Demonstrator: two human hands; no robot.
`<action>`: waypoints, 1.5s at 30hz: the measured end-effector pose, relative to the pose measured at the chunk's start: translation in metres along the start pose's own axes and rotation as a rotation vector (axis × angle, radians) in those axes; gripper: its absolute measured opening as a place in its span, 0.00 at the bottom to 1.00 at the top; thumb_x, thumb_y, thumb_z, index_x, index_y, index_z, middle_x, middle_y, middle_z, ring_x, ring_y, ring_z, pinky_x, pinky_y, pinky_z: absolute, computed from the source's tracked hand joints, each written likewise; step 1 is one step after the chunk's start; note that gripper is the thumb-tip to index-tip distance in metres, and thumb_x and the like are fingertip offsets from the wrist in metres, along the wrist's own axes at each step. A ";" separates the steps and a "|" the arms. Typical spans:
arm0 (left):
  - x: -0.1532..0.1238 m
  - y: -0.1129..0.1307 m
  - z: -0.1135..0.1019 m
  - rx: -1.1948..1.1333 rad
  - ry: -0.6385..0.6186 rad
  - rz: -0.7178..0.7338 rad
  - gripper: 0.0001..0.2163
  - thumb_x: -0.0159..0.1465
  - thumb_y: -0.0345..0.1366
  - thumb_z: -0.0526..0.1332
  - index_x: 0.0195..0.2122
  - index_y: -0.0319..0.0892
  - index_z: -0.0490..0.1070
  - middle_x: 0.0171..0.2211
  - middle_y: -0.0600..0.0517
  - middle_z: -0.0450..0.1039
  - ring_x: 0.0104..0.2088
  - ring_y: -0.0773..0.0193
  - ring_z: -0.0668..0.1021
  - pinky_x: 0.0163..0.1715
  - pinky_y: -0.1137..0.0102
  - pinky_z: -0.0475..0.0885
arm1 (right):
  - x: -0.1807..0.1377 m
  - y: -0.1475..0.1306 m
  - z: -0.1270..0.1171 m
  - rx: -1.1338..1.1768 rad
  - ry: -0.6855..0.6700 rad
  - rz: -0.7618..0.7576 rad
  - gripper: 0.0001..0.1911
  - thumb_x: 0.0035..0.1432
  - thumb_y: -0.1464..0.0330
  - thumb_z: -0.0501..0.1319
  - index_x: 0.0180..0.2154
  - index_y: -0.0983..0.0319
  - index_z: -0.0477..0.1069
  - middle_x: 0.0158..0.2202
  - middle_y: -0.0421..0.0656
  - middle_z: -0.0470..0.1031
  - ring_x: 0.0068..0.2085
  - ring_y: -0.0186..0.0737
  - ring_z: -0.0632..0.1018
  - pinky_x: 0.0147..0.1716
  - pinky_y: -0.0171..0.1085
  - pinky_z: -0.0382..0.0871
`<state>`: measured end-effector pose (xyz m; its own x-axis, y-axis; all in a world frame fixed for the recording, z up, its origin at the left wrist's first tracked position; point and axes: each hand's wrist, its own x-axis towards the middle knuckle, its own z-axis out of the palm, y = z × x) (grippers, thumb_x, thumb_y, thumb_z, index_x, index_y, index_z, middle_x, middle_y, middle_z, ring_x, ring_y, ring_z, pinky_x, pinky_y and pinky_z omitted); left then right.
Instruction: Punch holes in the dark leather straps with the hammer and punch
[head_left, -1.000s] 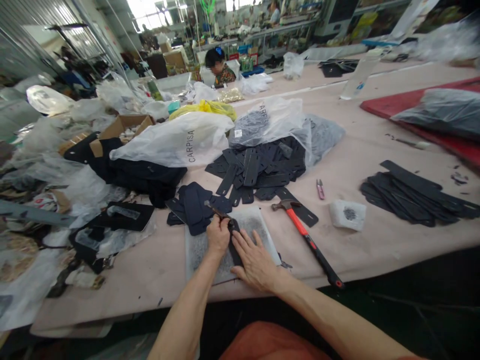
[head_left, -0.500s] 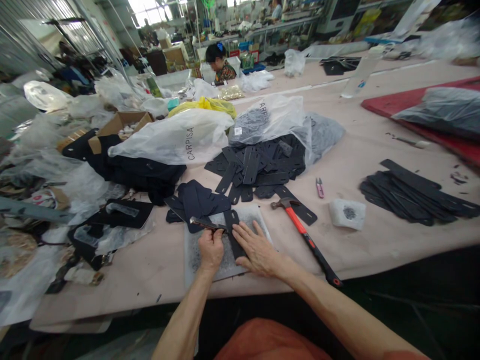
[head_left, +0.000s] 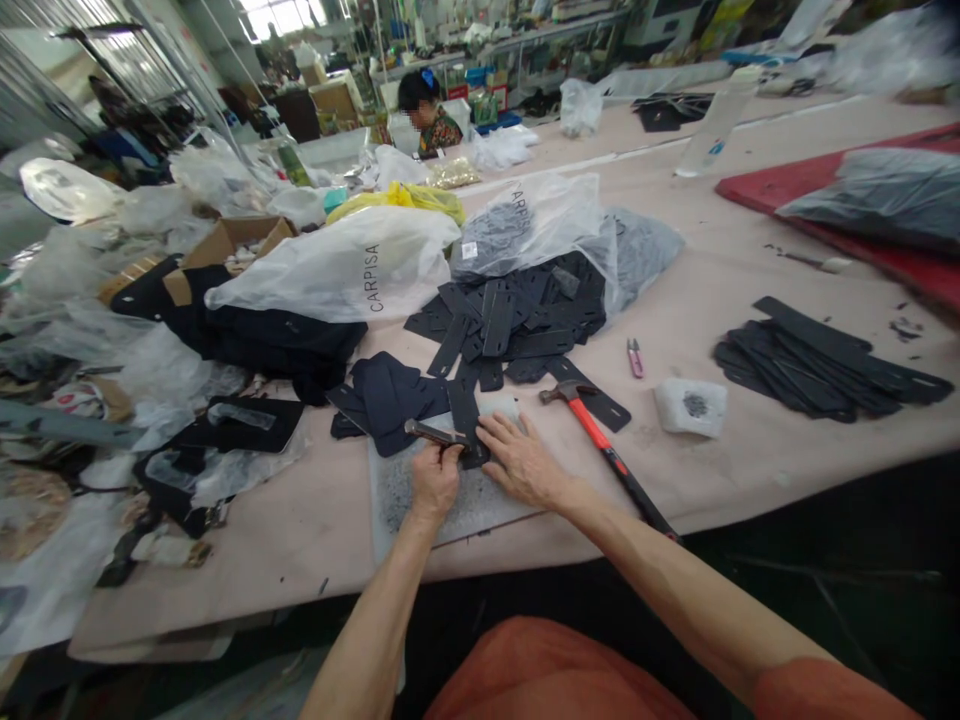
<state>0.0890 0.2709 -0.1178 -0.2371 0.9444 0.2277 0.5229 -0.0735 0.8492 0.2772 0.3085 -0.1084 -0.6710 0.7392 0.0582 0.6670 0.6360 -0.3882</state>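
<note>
My left hand (head_left: 433, 484) is closed round a slim metal punch tool (head_left: 431, 433) that points left over a white cutting pad (head_left: 480, 500). A dark strap piece (head_left: 465, 415) lies on the pad, its near end by the tool's tip. My right hand (head_left: 521, 462) rests flat on that strap with fingers spread. Just right of it lies a hammer (head_left: 600, 440) with a red and black handle. Behind the pad sits a heap of dark cut strap pieces (head_left: 517, 320).
White plastic bags (head_left: 337, 270) and dark fabric (head_left: 277, 345) crowd the table's left. A stack of long dark strips (head_left: 817, 360), a white block (head_left: 690, 405) and small snips (head_left: 634, 357) lie to the right. Another person (head_left: 424, 115) sits at the far end.
The strap has slid away from me along the pad, with both hands following it forward. The tool in my left hand has swung from pointing up-left to lying level.
</note>
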 end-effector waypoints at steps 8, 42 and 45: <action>0.003 -0.006 0.007 0.008 -0.068 0.073 0.09 0.64 0.34 0.57 0.40 0.42 0.76 0.39 0.48 0.80 0.41 0.59 0.80 0.45 0.65 0.75 | 0.011 0.003 0.001 0.042 0.000 0.058 0.30 0.61 0.62 0.55 0.64 0.59 0.57 0.67 0.47 0.55 0.67 0.56 0.52 0.63 0.63 0.39; 0.008 -0.004 0.017 0.337 -0.143 0.252 0.10 0.65 0.32 0.54 0.42 0.41 0.74 0.41 0.46 0.80 0.43 0.57 0.80 0.46 0.62 0.75 | 0.007 0.005 0.003 0.125 0.092 0.044 0.29 0.60 0.63 0.58 0.62 0.59 0.59 0.66 0.47 0.58 0.67 0.56 0.52 0.63 0.61 0.38; 0.009 -0.006 0.019 0.357 -0.157 0.260 0.10 0.65 0.31 0.54 0.43 0.41 0.73 0.42 0.45 0.79 0.43 0.56 0.80 0.47 0.61 0.74 | 0.005 0.008 -0.003 0.157 0.090 0.046 0.28 0.60 0.64 0.57 0.61 0.58 0.60 0.65 0.47 0.58 0.66 0.54 0.54 0.63 0.61 0.40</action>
<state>0.0990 0.2860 -0.1295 0.0520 0.9483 0.3132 0.8039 -0.2258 0.5502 0.2800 0.3183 -0.1087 -0.6048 0.7878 0.1167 0.6324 0.5641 -0.5309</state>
